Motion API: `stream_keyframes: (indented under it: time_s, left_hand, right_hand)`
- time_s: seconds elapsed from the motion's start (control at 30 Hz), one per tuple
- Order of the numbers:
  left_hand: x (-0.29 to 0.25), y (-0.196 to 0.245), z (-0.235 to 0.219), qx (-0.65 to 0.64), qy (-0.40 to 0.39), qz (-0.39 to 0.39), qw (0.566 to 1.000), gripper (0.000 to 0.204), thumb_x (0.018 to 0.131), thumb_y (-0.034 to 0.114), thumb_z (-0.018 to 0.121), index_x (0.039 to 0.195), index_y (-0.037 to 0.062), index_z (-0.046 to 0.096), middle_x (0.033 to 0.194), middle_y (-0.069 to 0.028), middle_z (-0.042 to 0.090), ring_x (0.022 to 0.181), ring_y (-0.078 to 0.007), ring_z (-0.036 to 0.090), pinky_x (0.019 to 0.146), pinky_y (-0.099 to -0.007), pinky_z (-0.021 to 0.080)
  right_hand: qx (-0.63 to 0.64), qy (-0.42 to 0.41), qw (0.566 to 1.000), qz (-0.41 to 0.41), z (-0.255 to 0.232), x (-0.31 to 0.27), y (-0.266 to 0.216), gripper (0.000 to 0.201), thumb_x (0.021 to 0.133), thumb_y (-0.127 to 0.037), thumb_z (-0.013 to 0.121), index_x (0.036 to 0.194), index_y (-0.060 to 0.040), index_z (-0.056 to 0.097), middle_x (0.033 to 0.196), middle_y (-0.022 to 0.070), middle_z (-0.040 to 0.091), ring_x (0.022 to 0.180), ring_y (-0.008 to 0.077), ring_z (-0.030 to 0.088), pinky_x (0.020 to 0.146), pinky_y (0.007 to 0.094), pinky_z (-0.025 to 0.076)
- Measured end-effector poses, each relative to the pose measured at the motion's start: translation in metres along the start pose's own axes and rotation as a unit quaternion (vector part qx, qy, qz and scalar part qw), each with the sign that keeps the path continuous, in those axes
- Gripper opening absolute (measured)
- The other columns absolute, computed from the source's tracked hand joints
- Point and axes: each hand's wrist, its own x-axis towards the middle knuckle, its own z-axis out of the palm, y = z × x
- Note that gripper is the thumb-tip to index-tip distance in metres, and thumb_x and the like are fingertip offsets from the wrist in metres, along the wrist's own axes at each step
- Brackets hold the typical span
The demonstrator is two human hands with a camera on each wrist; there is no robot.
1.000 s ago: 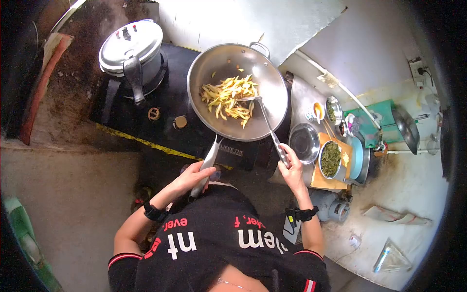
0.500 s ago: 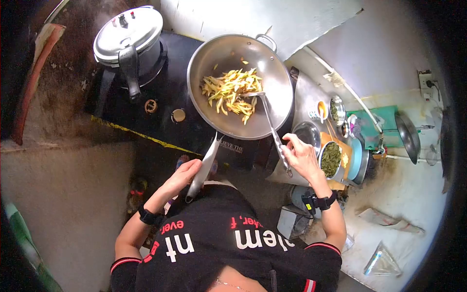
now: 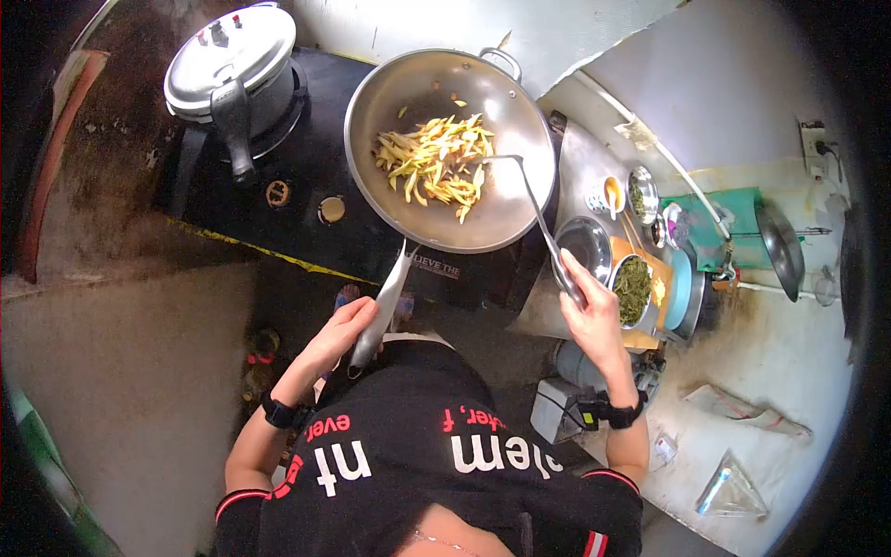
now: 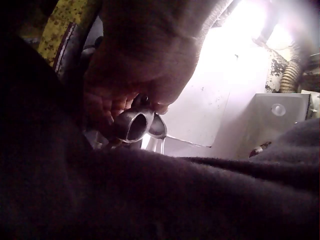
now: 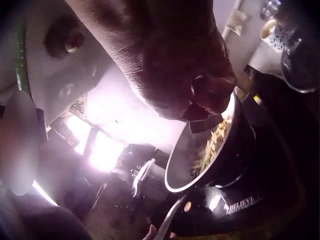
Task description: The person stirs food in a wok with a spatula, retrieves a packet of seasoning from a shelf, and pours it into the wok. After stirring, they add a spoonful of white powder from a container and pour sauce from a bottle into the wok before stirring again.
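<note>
A wide steel wok [image 3: 501, 213] sits on the black stove, with pale yellow cut strips of food [image 3: 432, 162] heaped in its middle. My left hand [image 3: 342, 336] grips the wok's long handle [image 3: 382, 311]; in the left wrist view its fingers curl beneath the handle's hollow end [image 4: 132, 126]. On the other side, my right hand [image 3: 594, 320] holds a metal spatula [image 3: 536, 206] by its dark grip, index finger stretched along it. The spatula's head lies at the right edge of the strips. In the right wrist view the wok [image 5: 172, 175] shows below the hand.
Left of the wok stands a pressure cooker [image 3: 255, 88]. Along the right counter are a glass lid-like dish [image 3: 585, 243], a bowl of green shreds [image 3: 633, 290] on a wooden board [image 3: 640, 342], a patterned cup [image 3: 603, 195] and a blue bowl [image 3: 679, 290]. A gas cylinder [image 3: 580, 364] stands below.
Half a second ago my right hand's fingers were loosened and lifted at the spatula handle; now they hold it again. The spatula handle has tilted slightly right. My left hand stays on the wok handle.
</note>
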Motion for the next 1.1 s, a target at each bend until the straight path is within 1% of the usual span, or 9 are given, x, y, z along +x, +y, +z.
stream_keyframes:
  time_s: [0.17, 0.4, 0.5, 0.6, 0.7, 0.83, 0.97, 1.03, 1.1]
  left_hand:
    - [-0.003, 0.000, 0.001, 0.008, 0.005, 0.004, 1.000, 0.038, 0.095, 0.042, 0.040, 0.099, 0.0053, 0.049, 0.071, -0.0020, 0.055, 0.063, -0.0089, 0.055, 0.056, -0.0224, 0.043]
    - [-0.005, 0.005, 0.003, 0.004, 0.005, -0.001, 1.000, 0.039, 0.094, 0.042, 0.040, 0.100, 0.0048, 0.050, 0.071, -0.0021, 0.056, 0.063, -0.0089, 0.054, 0.056, -0.0224, 0.043]
    - [-0.004, 0.006, 0.002, 0.029, 0.012, 0.002, 1.000, 0.039, 0.094, 0.042, 0.040, 0.100, 0.0050, 0.050, 0.071, -0.0021, 0.056, 0.063, -0.0091, 0.055, 0.056, -0.0224, 0.044]
    - [-0.007, 0.003, 0.003, 0.012, 0.010, -0.002, 1.000, 0.040, 0.094, 0.043, 0.040, 0.100, 0.0051, 0.050, 0.071, -0.0022, 0.055, 0.063, -0.0094, 0.055, 0.056, -0.0226, 0.044]
    - [-0.008, 0.004, 0.004, 0.001, 0.028, -0.008, 1.000, 0.040, 0.094, 0.044, 0.040, 0.099, 0.0054, 0.050, 0.072, -0.0025, 0.056, 0.063, -0.0095, 0.055, 0.057, -0.0230, 0.044]
    - [-0.006, 0.005, 0.002, 0.027, 0.030, 0.008, 0.999, 0.039, 0.094, 0.043, 0.040, 0.099, 0.0060, 0.050, 0.075, -0.0018, 0.055, 0.066, -0.0094, 0.055, 0.058, -0.0228, 0.044]
    - [-0.007, 0.003, 0.003, 0.022, 0.042, -0.005, 0.999, 0.038, 0.094, 0.042, 0.040, 0.099, 0.0065, 0.050, 0.079, 0.0000, 0.053, 0.069, -0.0082, 0.054, 0.061, -0.0226, 0.043]
    - [-0.007, 0.008, 0.004, 0.021, 0.037, -0.013, 0.999, 0.037, 0.095, 0.042, 0.040, 0.099, 0.0067, 0.051, 0.079, 0.0005, 0.053, 0.069, -0.0077, 0.053, 0.062, -0.0224, 0.042]
    - [-0.007, 0.009, 0.004, 0.017, 0.036, -0.021, 0.999, 0.036, 0.095, 0.042, 0.041, 0.099, 0.0069, 0.051, 0.079, 0.0009, 0.053, 0.070, -0.0072, 0.053, 0.062, -0.0222, 0.042]
  right_hand:
    - [-0.078, -0.066, 0.995, 0.012, -0.032, -0.026, -0.019, 0.052, 0.073, -0.001, 0.052, 0.124, -0.0107, 0.053, 0.094, 0.0165, 0.062, 0.062, 0.0200, 0.057, 0.060, 0.0308, 0.046]
    - [-0.157, -0.043, 0.986, -0.041, 0.019, 0.004, 0.008, 0.053, 0.070, -0.004, 0.055, 0.122, -0.0108, 0.054, 0.079, 0.0157, 0.059, 0.065, 0.0272, 0.058, 0.064, 0.0348, 0.047]
    - [-0.028, 0.008, 0.999, -0.034, 0.030, 0.017, 0.012, 0.051, 0.071, -0.004, 0.055, 0.122, -0.0089, 0.053, 0.084, 0.0162, 0.061, 0.066, 0.0232, 0.060, 0.065, 0.0318, 0.047]
    - [0.125, 0.051, 0.990, -0.037, 0.028, 0.023, 0.019, 0.051, 0.072, -0.004, 0.056, 0.122, -0.0044, 0.052, 0.096, 0.0164, 0.064, 0.073, 0.0117, 0.059, 0.067, 0.0255, 0.046]
    - [0.075, 0.045, 0.996, -0.020, 0.034, 0.040, 0.022, 0.051, 0.071, -0.004, 0.056, 0.122, -0.0038, 0.052, 0.093, 0.0159, 0.065, 0.072, 0.0113, 0.058, 0.067, 0.0256, 0.046]
    - [0.241, -0.020, 0.970, -0.003, 0.043, 0.051, 0.031, 0.050, 0.072, 0.001, 0.056, 0.121, 0.0013, 0.052, 0.103, 0.0096, 0.064, 0.079, 0.0111, 0.057, 0.073, 0.0253, 0.047]
    - [0.242, 0.017, 0.969, -0.042, 0.034, 0.053, 0.020, 0.049, 0.072, 0.002, 0.056, 0.121, 0.0026, 0.052, 0.106, 0.0073, 0.063, 0.084, 0.0098, 0.056, 0.076, 0.0235, 0.046]
    - [0.185, -0.012, 0.981, -0.054, 0.042, 0.060, 0.017, 0.049, 0.072, -0.003, 0.057, 0.120, -0.0013, 0.053, 0.099, 0.0102, 0.065, 0.079, 0.0092, 0.058, 0.071, 0.0238, 0.046]
    - [0.078, 0.005, 0.992, -0.096, 0.050, 0.063, 0.011, 0.048, 0.070, -0.007, 0.057, 0.118, -0.0085, 0.056, 0.079, 0.0144, 0.063, 0.062, 0.0171, 0.058, 0.061, 0.0272, 0.046]
